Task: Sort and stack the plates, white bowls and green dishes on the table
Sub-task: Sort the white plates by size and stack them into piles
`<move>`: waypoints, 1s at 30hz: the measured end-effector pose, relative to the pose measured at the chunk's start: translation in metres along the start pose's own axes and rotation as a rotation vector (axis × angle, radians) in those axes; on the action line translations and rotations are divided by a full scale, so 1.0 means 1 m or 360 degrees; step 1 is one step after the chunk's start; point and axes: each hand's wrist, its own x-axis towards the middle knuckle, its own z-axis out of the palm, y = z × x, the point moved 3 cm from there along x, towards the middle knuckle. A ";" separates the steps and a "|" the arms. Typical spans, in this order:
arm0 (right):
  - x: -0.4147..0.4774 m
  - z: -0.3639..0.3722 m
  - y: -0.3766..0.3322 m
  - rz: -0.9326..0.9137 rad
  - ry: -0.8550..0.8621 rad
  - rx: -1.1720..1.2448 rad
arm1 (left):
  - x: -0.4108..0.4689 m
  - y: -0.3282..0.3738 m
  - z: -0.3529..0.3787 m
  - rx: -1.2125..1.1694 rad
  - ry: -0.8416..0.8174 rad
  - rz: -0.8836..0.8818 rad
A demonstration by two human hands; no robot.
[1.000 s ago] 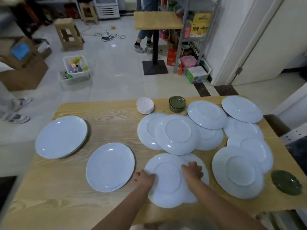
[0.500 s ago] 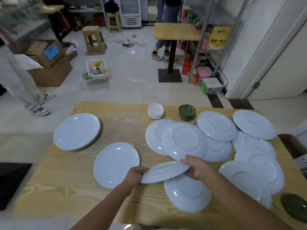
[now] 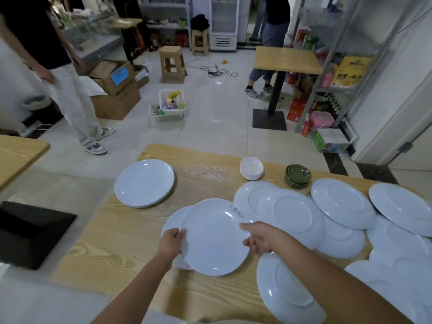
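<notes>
I hold a white plate (image 3: 216, 237) face up above the wooden table (image 3: 121, 239), over another white plate (image 3: 173, 220) that lies on the table. My left hand (image 3: 171, 240) grips its left rim and my right hand (image 3: 260, 236) grips its right rim. A stack of white plates (image 3: 144, 182) rests at the far left. Several upturned white plates (image 3: 292, 213) overlap across the right half. A stack of white bowls (image 3: 252, 168) and a stack of green dishes (image 3: 298, 176) stand at the far edge.
A person in light trousers (image 3: 70, 101) stands left beyond the table. A second wooden table (image 3: 21, 155) is at the left, a black object (image 3: 30, 232) beside it. A small pedestal table (image 3: 286, 59), stools, boxes and a metal shelf (image 3: 327, 66) fill the room behind.
Both hands lifted the near plate off the one beneath it, turned it face up and carried it left over the lone plate. The camera tilted up and shifted.
</notes>
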 end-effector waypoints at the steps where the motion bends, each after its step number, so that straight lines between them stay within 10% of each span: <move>1: 0.004 0.008 0.001 -0.0018 0.0040 -0.0136 | 0.003 -0.003 -0.005 0.0023 0.0037 -0.0029; 21: 0.054 0.048 0.002 -0.0398 0.0546 -0.1080 | 0.030 -0.007 -0.046 0.1313 0.0250 0.0063; 30: 0.019 -0.026 0.063 -0.0305 0.1390 -0.0556 | 0.004 0.031 0.034 0.0893 -0.0009 0.0479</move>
